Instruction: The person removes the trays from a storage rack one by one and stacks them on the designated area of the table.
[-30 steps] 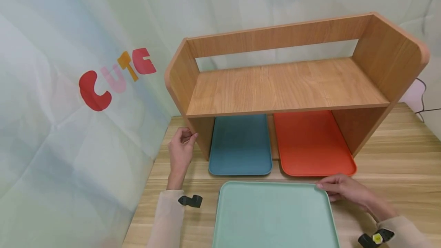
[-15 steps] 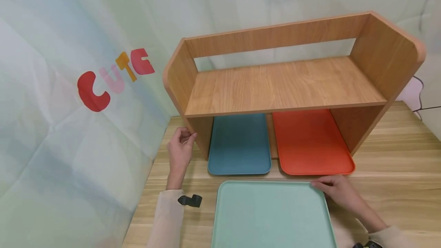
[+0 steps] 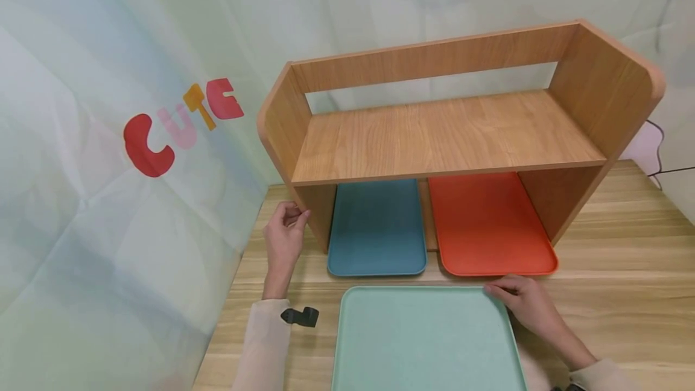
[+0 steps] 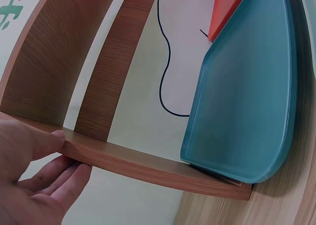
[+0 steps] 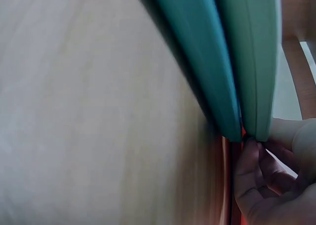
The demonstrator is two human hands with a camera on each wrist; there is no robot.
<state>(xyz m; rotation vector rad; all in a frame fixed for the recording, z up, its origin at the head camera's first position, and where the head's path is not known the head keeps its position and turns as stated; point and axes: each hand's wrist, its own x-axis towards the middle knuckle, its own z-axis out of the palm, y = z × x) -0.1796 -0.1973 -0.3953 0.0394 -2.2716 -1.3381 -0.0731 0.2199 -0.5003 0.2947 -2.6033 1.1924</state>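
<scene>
While the left hand has stayed where it was on the wooden shelf, the right hand has moved slightly leftward over the last second, and the far right corner of the mint tray has come with it. That corner now sits further in from the right side of the red tray, which reads as a small adjustment of position rather than a full carry. The mint tray is in front of the shelf, just short of the red tray and the blue tray, both of which have kept their places under the shelf board. Right thumb and fingers pinch the mint tray at its corner; left thumb and fingers clasp the edge of the shelf's left side panel. Blurred as the right wrist view is, a teal rim seems to belong to another tray beneath the mint one. On the backdrop, coloured letters spell "CUTE"; the left wrist view catches a green mark, cut off and unreadable. No brand or label shows on the trays or the shelf.
</scene>
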